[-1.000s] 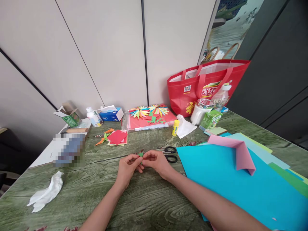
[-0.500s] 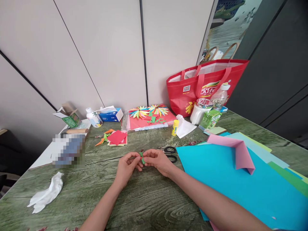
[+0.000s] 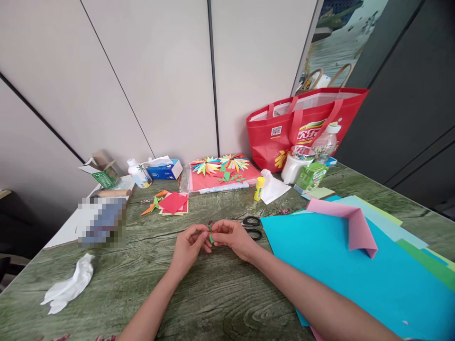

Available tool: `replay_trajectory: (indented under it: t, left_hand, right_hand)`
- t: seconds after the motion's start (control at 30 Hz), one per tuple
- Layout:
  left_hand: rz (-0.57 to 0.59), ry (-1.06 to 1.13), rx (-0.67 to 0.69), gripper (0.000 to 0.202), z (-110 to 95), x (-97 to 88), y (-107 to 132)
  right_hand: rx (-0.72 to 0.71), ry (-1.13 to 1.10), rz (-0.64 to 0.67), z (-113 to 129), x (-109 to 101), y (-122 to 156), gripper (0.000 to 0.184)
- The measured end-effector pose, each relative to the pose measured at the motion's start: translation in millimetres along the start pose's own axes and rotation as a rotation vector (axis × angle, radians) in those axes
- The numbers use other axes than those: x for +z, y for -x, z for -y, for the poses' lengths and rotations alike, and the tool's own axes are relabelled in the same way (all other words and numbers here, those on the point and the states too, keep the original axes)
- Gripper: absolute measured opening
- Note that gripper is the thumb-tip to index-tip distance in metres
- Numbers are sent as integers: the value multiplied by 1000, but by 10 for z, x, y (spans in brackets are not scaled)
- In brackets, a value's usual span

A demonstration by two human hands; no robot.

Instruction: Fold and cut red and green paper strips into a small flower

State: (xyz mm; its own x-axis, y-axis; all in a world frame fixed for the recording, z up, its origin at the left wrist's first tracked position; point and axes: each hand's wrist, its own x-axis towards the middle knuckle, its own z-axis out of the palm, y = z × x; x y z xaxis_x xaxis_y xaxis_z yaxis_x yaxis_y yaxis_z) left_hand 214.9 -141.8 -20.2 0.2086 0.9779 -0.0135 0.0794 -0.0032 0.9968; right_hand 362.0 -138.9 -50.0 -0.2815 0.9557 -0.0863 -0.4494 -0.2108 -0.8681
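Between my fingertips is a small piece of green paper [image 3: 211,237], mostly covered by the fingers. My left hand [image 3: 190,244] pinches it from one side, with thumb and forefinger closed. From the other side my right hand [image 3: 232,238] is closed on the same piece, its fingers bent. Just behind my right hand lie scissors [image 3: 253,233] with black handles, their blades partly hidden. Beyond my left hand sit a small stack of red and pale paper squares [image 3: 174,203] and an orange and green folded paper piece [image 3: 154,203].
Large blue paper [image 3: 320,255] with a folded pink strip [image 3: 355,227] covers the right side. Behind stand a yellow glue stick [image 3: 259,188], a red bag [image 3: 272,142] and a tissue pack [image 3: 164,169]. Paper pinwheel shapes [image 3: 205,166] rest on a red paper packet [image 3: 209,182]. Crumpled tissue [image 3: 71,286] lies left.
The green paper has turned slightly between my fingertips, and less of its upper part shows. Both hands stay in nearly the same place.
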Motion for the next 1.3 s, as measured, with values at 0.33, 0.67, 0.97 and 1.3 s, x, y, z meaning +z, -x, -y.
replay_trajectory:
  t: [0.33,0.67,0.97,1.3]
  left_hand:
    - [4,9,93,15,-21,11,4]
    - [-4,-36,3,18,18,40,16]
    - [-69,-5,-29,20,12,79,28]
    - [40,173,-164,25,37,9,6]
  right_hand:
    - [-17,46,21,8,21,5,29]
    - [-54,152,21,-11,18,3,29]
    - [-65,188,46,15,60,26,28]
    - [-146,303,-75,-39,13,-29,14]
